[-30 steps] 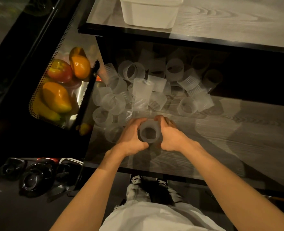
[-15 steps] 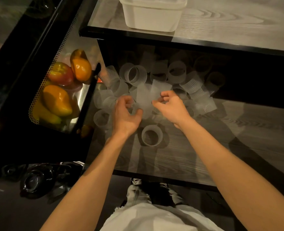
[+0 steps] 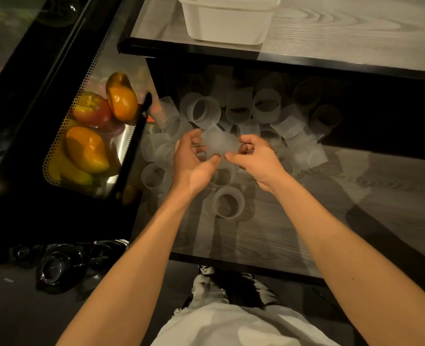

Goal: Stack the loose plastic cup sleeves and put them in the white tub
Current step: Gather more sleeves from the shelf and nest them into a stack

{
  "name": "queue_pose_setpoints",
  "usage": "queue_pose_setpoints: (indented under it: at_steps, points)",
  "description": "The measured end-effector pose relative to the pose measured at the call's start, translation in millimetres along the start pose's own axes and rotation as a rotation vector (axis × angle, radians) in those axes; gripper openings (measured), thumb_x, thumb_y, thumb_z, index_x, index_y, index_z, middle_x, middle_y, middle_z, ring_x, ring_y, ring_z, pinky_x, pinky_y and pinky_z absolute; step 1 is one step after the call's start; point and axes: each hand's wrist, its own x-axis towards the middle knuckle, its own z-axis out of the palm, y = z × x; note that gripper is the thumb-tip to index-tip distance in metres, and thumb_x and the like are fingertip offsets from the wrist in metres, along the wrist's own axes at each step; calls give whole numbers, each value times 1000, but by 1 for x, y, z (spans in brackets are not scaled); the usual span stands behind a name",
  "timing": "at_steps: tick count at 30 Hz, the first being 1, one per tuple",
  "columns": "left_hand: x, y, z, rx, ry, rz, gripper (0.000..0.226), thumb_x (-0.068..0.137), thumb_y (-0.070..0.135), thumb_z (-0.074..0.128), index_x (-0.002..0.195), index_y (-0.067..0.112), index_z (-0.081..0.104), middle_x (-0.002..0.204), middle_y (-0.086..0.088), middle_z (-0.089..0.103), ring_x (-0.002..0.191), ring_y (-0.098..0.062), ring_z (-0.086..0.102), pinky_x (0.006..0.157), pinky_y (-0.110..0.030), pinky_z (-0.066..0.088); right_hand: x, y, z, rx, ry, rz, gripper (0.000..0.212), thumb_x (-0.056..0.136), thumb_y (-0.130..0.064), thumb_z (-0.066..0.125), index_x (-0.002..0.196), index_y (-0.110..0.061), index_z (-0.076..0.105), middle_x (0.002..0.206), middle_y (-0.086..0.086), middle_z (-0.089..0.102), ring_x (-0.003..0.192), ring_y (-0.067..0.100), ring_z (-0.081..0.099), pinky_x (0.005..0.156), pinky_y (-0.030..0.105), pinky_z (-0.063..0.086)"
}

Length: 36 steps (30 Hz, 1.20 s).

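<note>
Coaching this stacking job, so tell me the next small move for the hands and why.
Probably bring the held sleeve down toward the body and slip it onto the upright sleeve standing alone on the shelf. The left hand and right hand both pinch that one sleeve above the loose pile, and the white tub sits on the higher shelf, so stacking likely comes first.

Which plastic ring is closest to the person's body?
The upright sleeve, opening facing up, nearer than the left hand and right hand. Every other sleeve lies in the pile farther back.
</note>
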Motion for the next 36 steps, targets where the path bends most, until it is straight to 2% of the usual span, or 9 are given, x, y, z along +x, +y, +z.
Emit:
queue_pose_setpoints:
  at_steps: [2, 6, 8, 15, 19, 23, 27, 31, 36]
  points:
    - [-6, -3, -6, -19, -59, -41, 77, 76, 2, 83, 143, 19, 48, 133, 2, 55, 112, -9, 58, 90, -26, 54, -12, 3, -10, -62, -79, -31, 59, 76, -21, 88, 125, -19, 55, 115, 1, 59, 97, 14, 62, 85, 32, 58]
    - [-23, -23, -15, 97, -307, -45, 71, 73, 5, 88, 137, 15, 57, 124, 3, 63, 109, -10, 61, 85, -20, 55, -38, 18, -29, -242, -261, -7, 55, 74, -20, 89, 116, -15, 53, 105, -2, 63, 80, 7, 61, 72, 26, 52]
    - [-34, -30, -13, 116, -353, -85, 66, 72, 2, 88, 131, 13, 60, 115, 4, 65, 104, -14, 63, 79, -15, 53, -46, 29, -31, -336, -285, -4, 56, 73, -24, 90, 114, -17, 52, 107, -3, 63, 78, 8, 62, 71, 30, 54]
    - [-53, -32, -14, 199, -348, -71, 64, 67, 4, 88, 121, 22, 58, 112, 7, 63, 99, -3, 62, 72, -10, 51, -58, 39, -25, -478, -274, -57, 62, 65, -40, 90, 106, -23, 47, 105, 3, 66, 88, 28, 69, 76, 48, 59]
    - [-60, -33, -16, 280, -356, -5, 66, 64, 11, 89, 118, 27, 54, 112, 5, 62, 100, -9, 61, 75, -19, 53, -65, 39, -22, -550, -277, -91, 59, 67, -34, 90, 103, -22, 44, 99, 4, 64, 85, 26, 66, 72, 47, 58]
    - [-66, -35, -16, 311, -366, 54, 66, 64, 14, 89, 119, 22, 53, 113, 3, 60, 99, -8, 59, 69, -8, 46, -72, 39, -23, -578, -294, -112, 57, 69, -33, 88, 101, -20, 43, 96, 3, 63, 82, 25, 64, 69, 46, 57]
    - [-68, -40, -13, 324, -386, 83, 65, 63, 18, 89, 116, 21, 53, 111, 3, 61, 95, -6, 59, 68, -9, 44, -71, 43, -26, -598, -274, -88, 60, 68, -34, 89, 104, -22, 43, 97, 1, 63, 83, 21, 66, 67, 40, 57]
    - [-68, -48, -10, 412, -388, 65, 64, 63, 22, 89, 116, 25, 53, 112, 9, 57, 101, -8, 58, 76, -18, 48, -69, 50, -23, -628, -293, -61, 65, 68, -35, 90, 111, -19, 44, 98, -10, 58, 84, 6, 60, 66, 23, 47]
    - [-62, -49, -13, 507, -451, 29, 81, 69, 24, 85, 140, 27, 45, 136, 6, 46, 123, -8, 49, 101, -27, 47, -64, 55, -25, -765, -317, -35, 60, 71, -14, 82, 120, -19, 49, 110, -2, 56, 91, 14, 59, 73, 32, 54]
